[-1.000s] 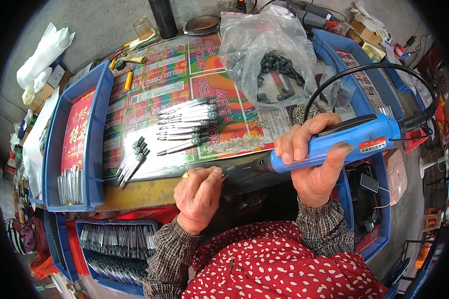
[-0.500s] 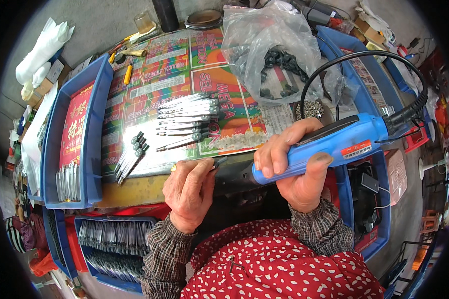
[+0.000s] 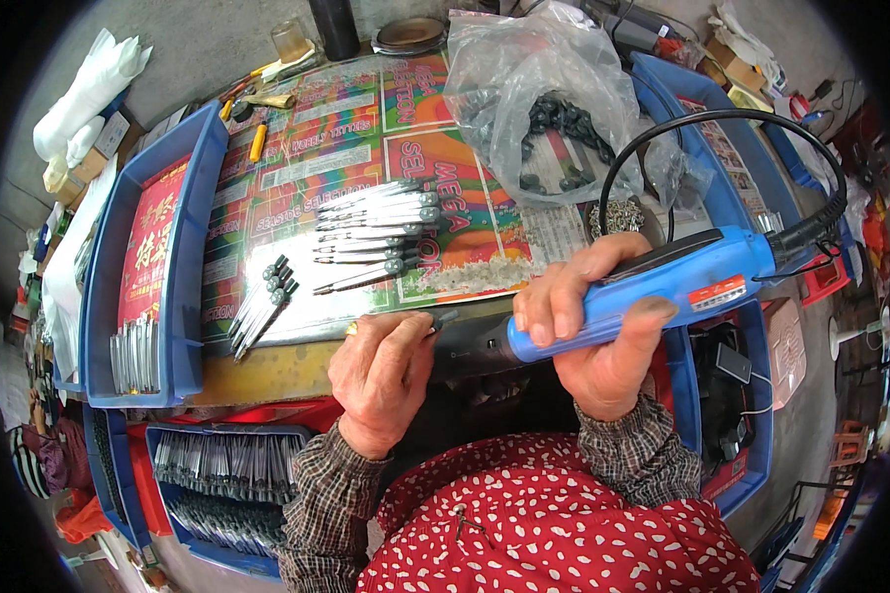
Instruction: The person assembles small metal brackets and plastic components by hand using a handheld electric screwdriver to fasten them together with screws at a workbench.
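My right hand [image 3: 603, 341] is wrapped round a blue electric screwdriver [image 3: 687, 277] with a black nose and a thick black cable. The tool lies almost level, its nose pointing left toward my left hand [image 3: 381, 381]. The fingers of that hand are closed on a small dark piece [image 3: 445, 320] by the screwdriver's nose; most of the piece is hidden. Beyond my hands, a pile of thin silvery rods with dark ends [image 3: 376, 229] lies on the printed sheet, and a smaller bundle of such rods [image 3: 259, 311] sits to its left.
A clear plastic bag [image 3: 499, 89] of black parts stands at the back, beside a bowl of small screws [image 3: 619, 215]. At the left is a blue tray [image 3: 190, 267] holding rods. Below the table edge, another blue bin [image 3: 229, 565] holds many rods. A yellow-handled tool [image 3: 258, 143] lies farther back.
The screwdriver and both hands have shifted slightly right in the picture, as has much of the scene. Each hand keeps its hold.
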A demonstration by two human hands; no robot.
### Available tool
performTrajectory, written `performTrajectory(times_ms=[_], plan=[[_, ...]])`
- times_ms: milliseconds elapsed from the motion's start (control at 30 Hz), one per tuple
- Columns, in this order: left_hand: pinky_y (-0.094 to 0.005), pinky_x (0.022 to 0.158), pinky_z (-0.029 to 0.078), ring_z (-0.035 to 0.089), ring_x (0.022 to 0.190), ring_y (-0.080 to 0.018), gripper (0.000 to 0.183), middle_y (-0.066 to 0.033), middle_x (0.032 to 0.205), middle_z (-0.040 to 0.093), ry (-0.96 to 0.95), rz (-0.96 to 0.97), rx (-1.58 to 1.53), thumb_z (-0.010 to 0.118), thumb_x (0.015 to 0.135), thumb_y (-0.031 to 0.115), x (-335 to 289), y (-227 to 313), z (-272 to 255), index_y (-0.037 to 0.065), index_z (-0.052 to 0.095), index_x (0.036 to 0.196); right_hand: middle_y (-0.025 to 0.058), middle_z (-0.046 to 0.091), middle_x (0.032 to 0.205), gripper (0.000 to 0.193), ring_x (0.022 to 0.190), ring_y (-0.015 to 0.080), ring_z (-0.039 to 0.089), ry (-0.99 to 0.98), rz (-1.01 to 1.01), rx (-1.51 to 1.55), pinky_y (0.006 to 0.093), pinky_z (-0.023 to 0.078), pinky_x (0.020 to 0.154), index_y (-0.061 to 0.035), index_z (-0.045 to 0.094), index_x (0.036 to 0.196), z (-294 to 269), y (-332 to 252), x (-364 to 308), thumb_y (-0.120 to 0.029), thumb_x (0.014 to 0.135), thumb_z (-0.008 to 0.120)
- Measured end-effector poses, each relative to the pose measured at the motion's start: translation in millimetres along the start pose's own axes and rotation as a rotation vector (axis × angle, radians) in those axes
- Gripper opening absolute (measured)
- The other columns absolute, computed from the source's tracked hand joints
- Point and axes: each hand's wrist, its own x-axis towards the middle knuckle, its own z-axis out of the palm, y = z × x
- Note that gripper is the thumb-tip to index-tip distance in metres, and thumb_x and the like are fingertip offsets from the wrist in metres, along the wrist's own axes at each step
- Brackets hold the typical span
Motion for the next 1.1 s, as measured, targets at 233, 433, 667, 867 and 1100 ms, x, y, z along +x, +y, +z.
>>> performTrajectory(times_ms=[233,433,667,867,1100], plan=[[-0.0277,0.050,0.044,0.057,0.061,-0.0193,0.031,-0.0068,0.075,0.058,-0.084,0.142,0.008,0.065,0.059,-0.005,-6.6,1.9,9.6,0.002,0.060,0.088,0.0038,0.048,0.063,0.058,0.056,0.0170,0.051,0.032,-0.038,0.004,0.0352,0.044,0.059,-0.0092,0.039,0.096,-2.0,-22.0,6.1,-0.062,0.077,0.053],[-0.0290,0.051,0.045,0.058,0.063,-0.0210,0.028,-0.0089,0.078,0.057,-0.101,0.187,-0.008,0.067,0.062,-0.005,-9.3,4.0,14.8,0.000,0.058,0.087,-0.0024,0.045,0.060,0.057,0.053,0.0116,0.047,0.127,-0.135,-0.106,0.0303,0.040,0.056,-0.0115,0.042,0.092,2.6,-28.0,12.2,-0.066,0.078,0.045],[-0.0306,0.054,0.046,0.060,0.067,-0.0239,0.026,-0.0109,0.081,0.059,-0.094,0.183,-0.021,0.070,0.063,-0.003,-11.3,4.9,17.0,0.001,0.055,0.084,0.0007,0.046,0.062,0.056,0.056,0.0146,0.048,0.109,-0.101,-0.064,0.0331,0.042,0.059,-0.0106,0.040,0.094,-4.5,-18.6,10.9,-0.064,0.078,0.049],[-0.0310,0.055,0.046,0.060,0.069,-0.0253,0.029,-0.0114,0.082,0.061,-0.095,0.160,-0.037,0.072,0.063,-0.004,-14.3,3.5,18.3,0.002,0.053,0.085,0.0036,0.047,0.064,0.056,0.058,0.0172,0.050,0.094,-0.066,-0.039,0.0346,0.042,0.060,-0.0092,0.039,0.095,-5.3,-15.4,9.6,-0.060,0.077,0.055],[-0.0314,0.059,0.048,0.058,0.068,-0.0230,0.034,-0.0097,0.083,0.058,-0.123,0.134,-0.014,0.069,0.065,-0.003,-14.3,4.2,15.3,-0.001,0.057,0.097,0.0039,0.047,0.063,0.056,0.058,0.0171,0.050,0.091,-0.055,-0.037,0.0346,0.042,0.061,-0.0091,0.040,0.094,-3.9,-14.0,9.5,-0.060,0.076,0.056]])
